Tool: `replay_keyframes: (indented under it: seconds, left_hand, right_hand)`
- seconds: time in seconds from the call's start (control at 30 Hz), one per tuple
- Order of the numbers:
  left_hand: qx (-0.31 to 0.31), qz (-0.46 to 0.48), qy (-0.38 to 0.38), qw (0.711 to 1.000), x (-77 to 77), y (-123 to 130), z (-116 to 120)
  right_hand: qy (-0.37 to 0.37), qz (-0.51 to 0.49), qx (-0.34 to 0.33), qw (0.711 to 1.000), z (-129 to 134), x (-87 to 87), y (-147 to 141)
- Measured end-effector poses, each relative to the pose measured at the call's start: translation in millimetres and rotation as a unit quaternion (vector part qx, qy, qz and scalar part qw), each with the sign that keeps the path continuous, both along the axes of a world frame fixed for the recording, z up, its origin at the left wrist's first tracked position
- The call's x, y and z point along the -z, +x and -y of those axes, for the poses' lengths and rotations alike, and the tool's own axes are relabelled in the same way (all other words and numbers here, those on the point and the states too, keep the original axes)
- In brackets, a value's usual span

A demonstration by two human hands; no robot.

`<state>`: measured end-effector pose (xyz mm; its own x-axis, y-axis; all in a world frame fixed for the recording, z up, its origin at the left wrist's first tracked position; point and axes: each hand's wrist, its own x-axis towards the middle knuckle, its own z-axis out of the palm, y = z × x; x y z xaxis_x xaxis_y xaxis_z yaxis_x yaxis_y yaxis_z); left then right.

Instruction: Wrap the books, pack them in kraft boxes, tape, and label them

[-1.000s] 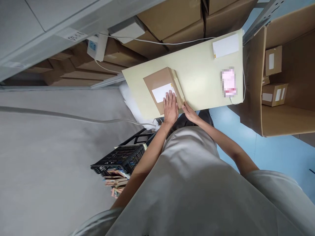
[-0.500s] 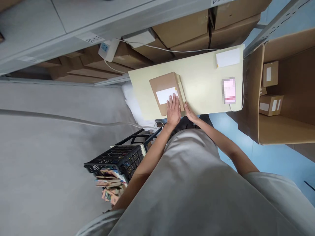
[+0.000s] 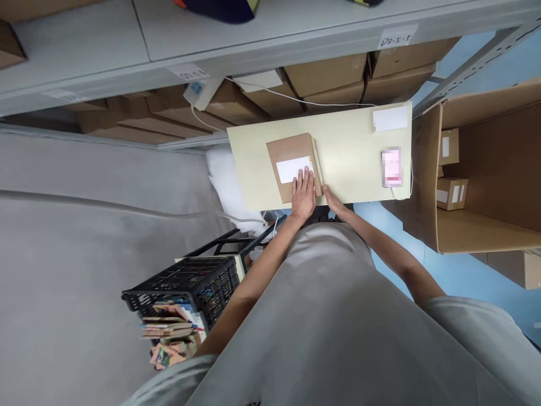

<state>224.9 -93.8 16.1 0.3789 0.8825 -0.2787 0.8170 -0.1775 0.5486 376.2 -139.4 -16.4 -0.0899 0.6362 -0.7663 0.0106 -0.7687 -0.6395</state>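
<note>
A brown cardboard box [image 3: 289, 148] lies on the pale yellow tabletop [image 3: 350, 169], with a white label [image 3: 291, 168] on its upper face. My left hand [image 3: 304, 194] rests flat on top of the box, its fingertips over the label's right part. Against the box's near right corner is my right hand [image 3: 333, 200], its fingers stretched out along the side. A phone [image 3: 391, 167] with a blurred pink screen lies near the table's right end, a cable running from it. Behind the phone is a stack of white labels [image 3: 389, 119].
A large open carton [image 3: 486, 231] holding small labelled boxes [image 3: 451, 193] stands at the right. Shelving with brown boxes [image 3: 325, 73] and a power strip [image 3: 203, 92] runs behind the table. A black crate [image 3: 181, 279] and stacked flat items [image 3: 171, 332] stand at lower left.
The camera view has shifted, so the table and box appear slightly lower and a little smaller. Both hands keep about the same places on the box.
</note>
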Motion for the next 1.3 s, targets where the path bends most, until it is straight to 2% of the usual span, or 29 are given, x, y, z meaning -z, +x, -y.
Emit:
replay_keyframes:
  seconds: [0.23, 0.5, 0.67, 0.77, 0.9, 0.97, 1.03, 1.13, 1.23, 1.3]
  left_hand:
    - [-0.021, 0.029, -0.008, 0.999, -2.9, 4.0, 0.2]
    - [-0.009, 0.053, 0.003, 0.999, -4.4, 1.1, -3.7]
    - [0.009, 0.073, 0.002, 0.997, -10.0, -4.8, -9.4]
    - [-0.015, 0.091, 0.013, 0.996, -10.7, -19.4, -41.3]
    - [-0.147, 0.135, 0.067, 0.978, 5.4, -49.2, -127.9]
    - [-0.191, 0.166, 0.046, 0.966, 16.7, -61.2, -170.9]
    - [-0.207, 0.167, -0.008, 0.964, 23.8, -68.7, -199.5]
    - [-0.187, 0.15, -0.063, 0.969, 22.2, -74.4, -209.9]
    - [-0.157, 0.136, -0.055, 0.977, 12.5, -80.5, -195.0]
    - [-0.152, 0.123, -0.045, 0.98, 6.8, -87.3, -180.2]
  right_hand:
    - [0.013, -0.004, 0.024, 1.0, 1.4, -12.9, -2.2]
    - [0.026, 0.013, 0.046, 0.999, 1.0, -16.0, -7.2]
    - [-0.008, 0.024, 0.064, 0.998, 2.7, -20.2, -10.9]
    - [-0.079, 0.016, 0.091, 0.993, 5.6, -30.0, -9.7]
    - [-0.159, -0.025, 0.156, 0.975, 7.3, -48.1, -7.5]
    - [-0.156, -0.033, 0.175, 0.972, 5.7, -55.1, -10.4]
    - [-0.14, -0.03, 0.18, 0.973, 2.7, -59.4, -16.7]
    - [-0.116, -0.026, 0.193, 0.974, -2.5, -62.9, -28.1]
    - [-0.087, 0.001, 0.23, 0.969, -8.1, -67.3, -30.8]
    - [-0.065, 0.054, 0.251, 0.964, -13.9, -71.8, -22.4]
